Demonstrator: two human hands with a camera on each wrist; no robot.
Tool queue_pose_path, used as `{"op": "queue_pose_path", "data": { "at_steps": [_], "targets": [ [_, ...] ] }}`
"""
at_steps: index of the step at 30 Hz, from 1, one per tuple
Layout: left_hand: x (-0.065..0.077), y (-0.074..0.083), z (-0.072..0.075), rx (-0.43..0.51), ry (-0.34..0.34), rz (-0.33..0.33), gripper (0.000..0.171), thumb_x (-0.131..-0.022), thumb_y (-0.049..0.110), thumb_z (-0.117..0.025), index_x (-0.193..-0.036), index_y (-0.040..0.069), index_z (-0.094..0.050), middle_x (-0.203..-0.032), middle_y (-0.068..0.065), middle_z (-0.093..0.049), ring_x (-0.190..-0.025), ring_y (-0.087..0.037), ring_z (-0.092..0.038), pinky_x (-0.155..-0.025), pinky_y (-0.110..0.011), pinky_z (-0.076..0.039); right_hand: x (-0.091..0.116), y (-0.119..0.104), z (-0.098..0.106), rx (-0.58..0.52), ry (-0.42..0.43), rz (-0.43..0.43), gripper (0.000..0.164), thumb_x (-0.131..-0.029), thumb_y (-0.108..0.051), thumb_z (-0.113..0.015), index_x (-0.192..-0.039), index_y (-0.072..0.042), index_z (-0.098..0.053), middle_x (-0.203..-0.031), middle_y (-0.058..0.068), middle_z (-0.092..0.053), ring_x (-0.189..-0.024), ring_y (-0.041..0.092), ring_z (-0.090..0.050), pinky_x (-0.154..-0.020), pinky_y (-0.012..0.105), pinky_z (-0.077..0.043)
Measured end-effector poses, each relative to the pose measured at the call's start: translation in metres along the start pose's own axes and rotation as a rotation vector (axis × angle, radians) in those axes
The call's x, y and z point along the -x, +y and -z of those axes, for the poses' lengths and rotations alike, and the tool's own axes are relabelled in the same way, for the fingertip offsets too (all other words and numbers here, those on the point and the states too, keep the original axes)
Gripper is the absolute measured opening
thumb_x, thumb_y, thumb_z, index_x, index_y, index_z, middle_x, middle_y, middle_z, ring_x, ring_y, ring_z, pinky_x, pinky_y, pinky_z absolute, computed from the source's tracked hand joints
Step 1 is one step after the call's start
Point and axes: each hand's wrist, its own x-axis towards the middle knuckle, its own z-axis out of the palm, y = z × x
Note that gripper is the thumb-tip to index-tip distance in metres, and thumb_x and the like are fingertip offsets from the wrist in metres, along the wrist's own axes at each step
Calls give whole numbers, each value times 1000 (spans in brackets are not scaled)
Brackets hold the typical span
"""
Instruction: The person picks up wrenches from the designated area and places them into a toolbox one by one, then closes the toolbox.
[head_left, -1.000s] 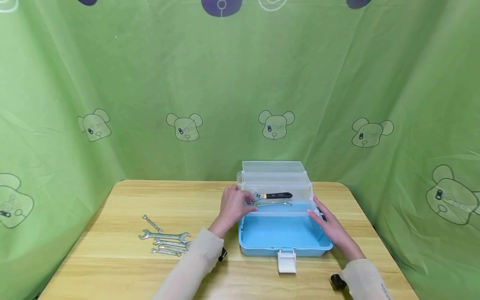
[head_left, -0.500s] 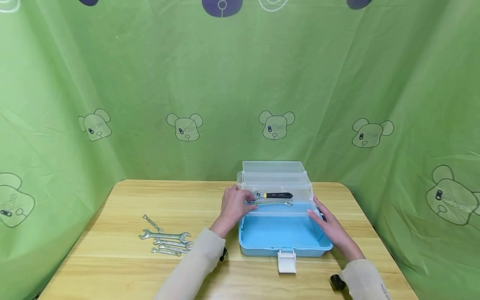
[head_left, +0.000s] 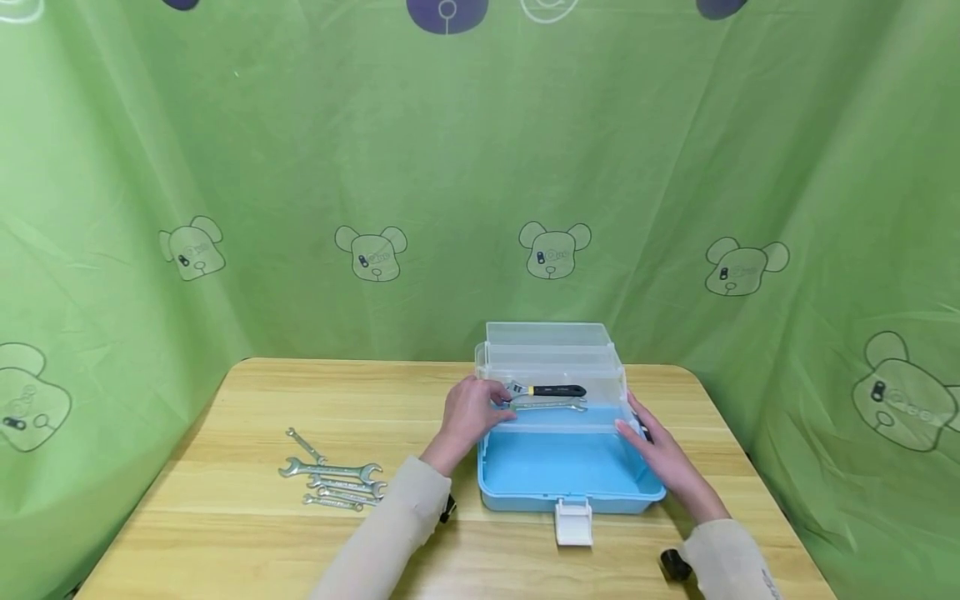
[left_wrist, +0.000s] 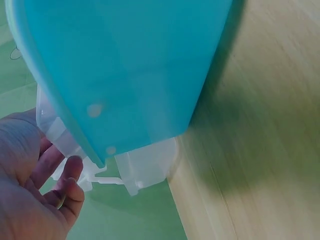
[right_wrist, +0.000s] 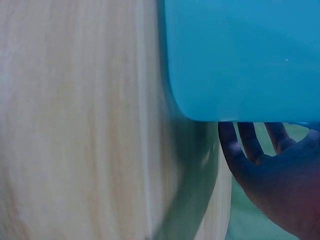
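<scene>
A light-blue toolbox (head_left: pixel 498 505) stands with its translucent trays (head_left: pixel 555 357) raised at the back. In the front tray lie an adjustable wrench (head_left: pixel 558 390) with a black grip and, below it, a silver open-end wrench (head_left: pixel 551 406). My left hand (head_left: pixel 467 417) is at the tray's left end, thumb and forefinger pinching the open-end wrench's left end, which they hide. Seen from the left wrist, its other fingers (left_wrist: pixel 74 167) curl outside the tray. My right hand (head_left: pixel 667 458) grips the toolbox's right side, thumb on the tray's front edge, fingers (right_wrist: pixel 250 142) along the outside.
Several silver wrenches (head_left: pixel 335 471) lie in a loose group on the wooden table (head_left: pixel 247 542), left of the toolbox. A white latch (head_left: pixel 573 525) hangs down at the toolbox's front. Green cloth (head_left: pixel 450 167) with bear drawings surrounds the table's back and sides.
The open-end wrench has shifted very slightly in the tray under my left fingers. Both hands stay almost still, and the toolbox has not moved.
</scene>
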Motion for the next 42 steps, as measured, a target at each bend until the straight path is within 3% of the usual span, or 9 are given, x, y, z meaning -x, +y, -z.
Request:
{"op": "queue_pose_path", "data": {
  "at_steps": [19,29,36,42],
  "targets": [
    [-1,-1,-2,-57,19,-40,28,-76,34,-93,-99,21,-83,-89,7,-80,-87,-14,-68,-70,-24,-50,-2,0,-1,24,6,-4,85,-104,-62,-47,-166,-34,5,-174,18,6,-155,56,0,-118,79,-12],
    [5,-5,0,-12,12,-67,25,-87,37,-85,-105,20,-80,-95,6,-80,-87,-14,-69,-71,-25,-50,-2,1,-2,2,-3,-13,85,-103,-62,-48,-165,-36,4,-174,17,6,-155,55,1,-118,80,-12],
    [20,-9,15,6,-25,-135,36,-99,36,-71,-130,19,-70,-123,2,-74,-109,-20,-71,-85,-38,-60,-2,1,0,6,0,-30,86,-103,-64,-46,-165,-37,7,-174,17,9,-155,56,2,-116,82,-11],
    [46,-30,43,45,-41,-161,39,-99,34,-71,-135,17,-66,-129,-1,-71,-100,-20,-71,-82,-34,-60,-3,1,0,8,-6,-35,86,-103,-66,-46,-164,-38,7,-173,17,10,-155,57,3,-115,82,-11]
  ]
}}
